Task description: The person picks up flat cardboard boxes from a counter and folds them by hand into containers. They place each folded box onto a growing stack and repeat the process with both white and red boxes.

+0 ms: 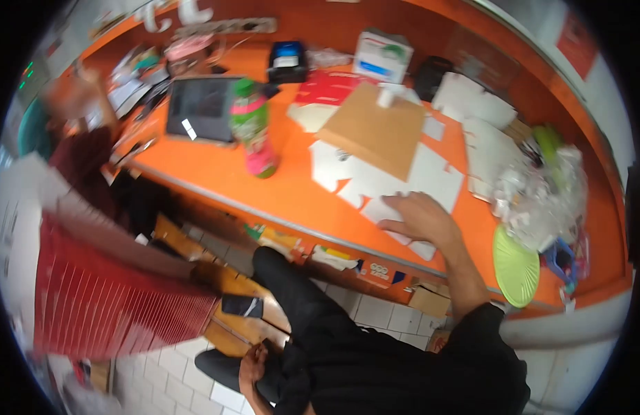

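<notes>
My right hand [424, 220] lies on white paper sheets [431, 176] near the front edge of the orange desk, its fingers stretched out. A brown envelope-like sheet [375, 128] rests over the papers just beyond it, with a small white object [386, 95] on top. Low by my lap, my left hand [253, 363] is closed with curled fingers; what it may hold is too small to make out. A dark phone-like object [242, 305] lies on the wooden bench [230, 335] near that hand.
A green and pink bottle [249, 128] stands beside a dark tablet-like screen [201, 107]. At the right are plastic bags [541, 197] and a lime-green oval tray [515, 266]. Another person [85, 152] sits at the left, near a red striped cloth [116, 297].
</notes>
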Motion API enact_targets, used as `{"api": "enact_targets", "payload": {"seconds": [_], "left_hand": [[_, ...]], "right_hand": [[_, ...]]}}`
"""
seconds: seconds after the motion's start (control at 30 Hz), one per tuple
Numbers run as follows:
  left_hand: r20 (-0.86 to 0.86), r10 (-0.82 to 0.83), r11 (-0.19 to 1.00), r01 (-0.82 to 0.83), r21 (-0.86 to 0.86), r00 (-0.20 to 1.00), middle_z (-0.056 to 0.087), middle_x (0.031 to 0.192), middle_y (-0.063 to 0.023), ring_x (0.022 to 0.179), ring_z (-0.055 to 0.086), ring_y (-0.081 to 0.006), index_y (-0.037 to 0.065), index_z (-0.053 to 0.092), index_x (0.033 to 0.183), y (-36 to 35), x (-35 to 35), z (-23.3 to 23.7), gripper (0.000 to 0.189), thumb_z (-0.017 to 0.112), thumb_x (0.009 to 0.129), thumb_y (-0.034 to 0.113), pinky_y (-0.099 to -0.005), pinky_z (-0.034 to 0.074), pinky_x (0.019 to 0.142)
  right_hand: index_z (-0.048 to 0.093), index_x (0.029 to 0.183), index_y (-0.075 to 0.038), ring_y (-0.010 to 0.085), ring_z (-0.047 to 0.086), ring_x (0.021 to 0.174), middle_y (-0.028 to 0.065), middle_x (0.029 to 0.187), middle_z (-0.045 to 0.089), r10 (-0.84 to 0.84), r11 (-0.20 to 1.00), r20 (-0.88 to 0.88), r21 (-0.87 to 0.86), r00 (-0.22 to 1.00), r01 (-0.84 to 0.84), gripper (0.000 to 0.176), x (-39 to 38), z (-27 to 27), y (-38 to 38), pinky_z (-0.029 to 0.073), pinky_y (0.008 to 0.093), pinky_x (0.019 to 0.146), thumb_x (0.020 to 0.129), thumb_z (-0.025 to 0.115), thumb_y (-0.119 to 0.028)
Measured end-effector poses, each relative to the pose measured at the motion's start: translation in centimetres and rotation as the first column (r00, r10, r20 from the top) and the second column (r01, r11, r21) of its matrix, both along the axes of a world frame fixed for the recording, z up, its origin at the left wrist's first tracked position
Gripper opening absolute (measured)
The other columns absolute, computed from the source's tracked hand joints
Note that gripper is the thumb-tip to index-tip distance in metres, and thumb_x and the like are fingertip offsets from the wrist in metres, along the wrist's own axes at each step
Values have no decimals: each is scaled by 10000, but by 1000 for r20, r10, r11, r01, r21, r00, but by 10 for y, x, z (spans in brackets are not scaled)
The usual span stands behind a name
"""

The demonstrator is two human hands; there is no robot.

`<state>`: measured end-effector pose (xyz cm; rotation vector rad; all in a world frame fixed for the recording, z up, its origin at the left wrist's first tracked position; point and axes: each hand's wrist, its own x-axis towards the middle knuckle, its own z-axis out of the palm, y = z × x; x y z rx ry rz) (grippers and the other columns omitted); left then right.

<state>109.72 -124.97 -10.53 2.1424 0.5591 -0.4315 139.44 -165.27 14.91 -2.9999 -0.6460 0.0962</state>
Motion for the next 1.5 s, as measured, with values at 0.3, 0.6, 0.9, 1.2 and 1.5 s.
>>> {"api": "enact_targets", "payload": {"seconds": [0.3,0.6,0.9,1.2,1.5], "left_hand": [[-110,-126,991,130,29,986,635,1182,-267,1120,622,-368,14,592,1278,21,26,3,472,589,935,337,-404,485,943],[-59,-219,976,219,-8,974,600,1253,-270,1170,595,-375,-4,528,1336,-3,79,45,466,617,944,232,-398,488,950],[4,-281,946,278,-165,960,676,1064,-187,882,675,-269,9,509,1363,-9,79,57,482,608,959,252,-350,524,788],[421,-77,920,226,-319,904,633,1205,-129,1051,629,-250,44,558,1307,-18,89,118,336,524,1010,198,-332,486,897],[729,-86,589,625,-513,679,610,1167,-150,1073,609,-261,23,512,1328,-62,100,190,389,539,1003,233,-348,490,901]], "right_hand": [[629,1173,-66,379,639,846,183,1017,676,-19,1000,-58,2,998,19,432,5,7,14,502,438,788,829,635,-327],[527,1096,60,415,659,824,303,999,634,6,998,131,-70,991,3,280,-12,-4,24,527,472,706,841,436,-14],[628,1122,-47,358,655,744,182,839,678,-238,971,583,153,777,182,275,-42,95,8,511,446,645,864,536,-62],[565,1212,71,232,592,879,186,995,661,-393,916,271,198,879,349,344,-81,131,-11,458,341,843,1017,485,-201],[539,1308,-45,316,578,1085,187,1224,566,-275,948,108,194,955,251,508,-172,169,-4,460,418,928,963,524,-417]]}}
